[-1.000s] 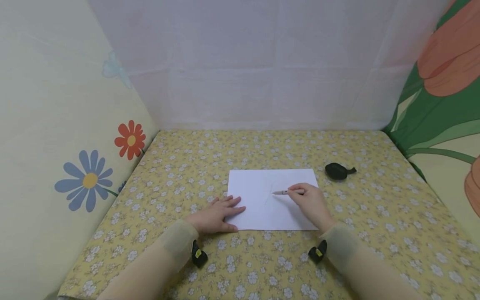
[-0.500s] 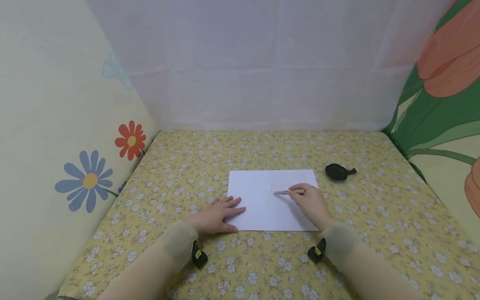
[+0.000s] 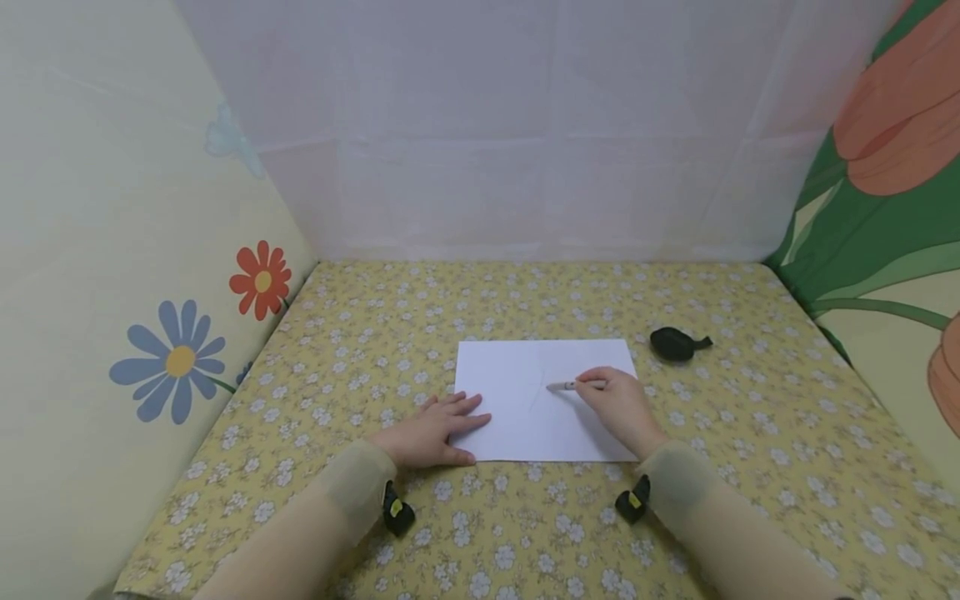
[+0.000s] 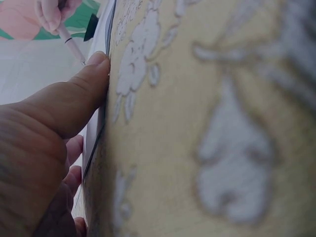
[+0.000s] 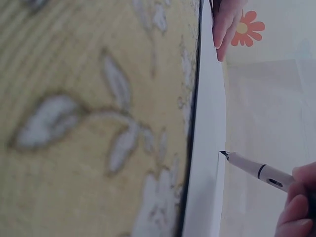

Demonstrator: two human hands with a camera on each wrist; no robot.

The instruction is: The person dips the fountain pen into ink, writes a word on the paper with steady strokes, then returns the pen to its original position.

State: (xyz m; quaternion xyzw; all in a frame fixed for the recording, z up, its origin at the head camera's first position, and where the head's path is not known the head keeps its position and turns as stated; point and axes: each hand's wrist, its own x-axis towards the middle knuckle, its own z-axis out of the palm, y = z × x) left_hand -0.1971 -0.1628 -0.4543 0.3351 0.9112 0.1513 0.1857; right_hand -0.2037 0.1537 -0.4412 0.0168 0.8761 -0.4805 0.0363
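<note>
A white sheet of paper [image 3: 510, 367] lies on the flowered tablecloth, with faint thin lines near its middle. My left hand [image 3: 431, 429] rests spread on the paper's lower left corner; its thumb [image 4: 81, 91] lies along the near edge in the left wrist view. Between thumb and fingers, my right hand [image 3: 621, 407] pinches a pale fountain pen [image 3: 564, 386] over the paper's right half. In the right wrist view the pen's dark nib [image 5: 223, 153] is at the paper's surface; I cannot tell whether it touches.
Behind the paper's right side lies a small black pan-shaped object [image 3: 673, 343] with a short handle. Yellow flowered cloth [image 3: 390, 308] covers the table. A pale curtain [image 3: 450, 167] hangs at the back, and printed walls stand left and right.
The pen tip has shifted very slightly to the right, and a faint short stroke now shows beside the longer line. My left hand and the paper stay in place.
</note>
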